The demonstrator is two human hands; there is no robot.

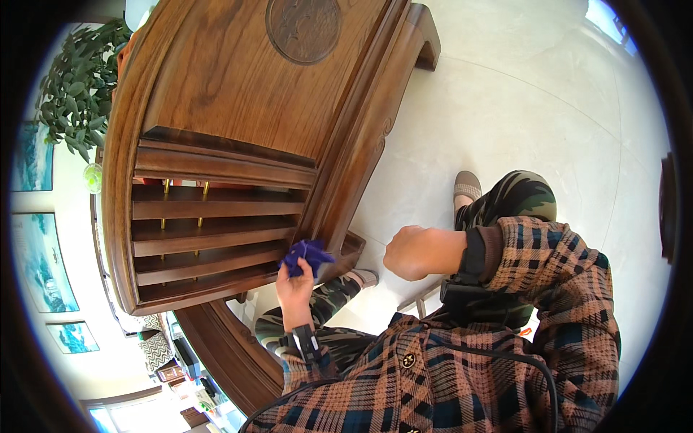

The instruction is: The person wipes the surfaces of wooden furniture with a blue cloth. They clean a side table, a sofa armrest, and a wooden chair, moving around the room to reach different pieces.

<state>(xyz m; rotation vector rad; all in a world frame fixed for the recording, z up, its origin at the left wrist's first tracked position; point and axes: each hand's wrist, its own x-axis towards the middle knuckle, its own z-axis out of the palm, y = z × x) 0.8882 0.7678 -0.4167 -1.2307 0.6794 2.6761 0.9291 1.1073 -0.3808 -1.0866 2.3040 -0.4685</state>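
My left hand [294,289] is closed on a crumpled purple cloth [307,254], thumb and fingers pinching it. The cloth touches the lower corner of a dark brown wooden furniture panel [238,94], where the slats [216,208] meet the thick base rail [346,173]. A round carved medallion [304,27] decorates the panel's solid part. My right hand [414,252] is curled into a fist in front of my right knee, away from the wood. Its fingertips are hidden from view, and nothing shows sticking out of it.
Brass-coloured rods [203,193] show between the slats. A curved wooden piece [227,346] stands close by my left forearm. Pale floor tiles [520,108] lie to the right, with my slippered foot [468,186] on them. A leafy plant [76,90] and framed pictures [43,263] are at the left.
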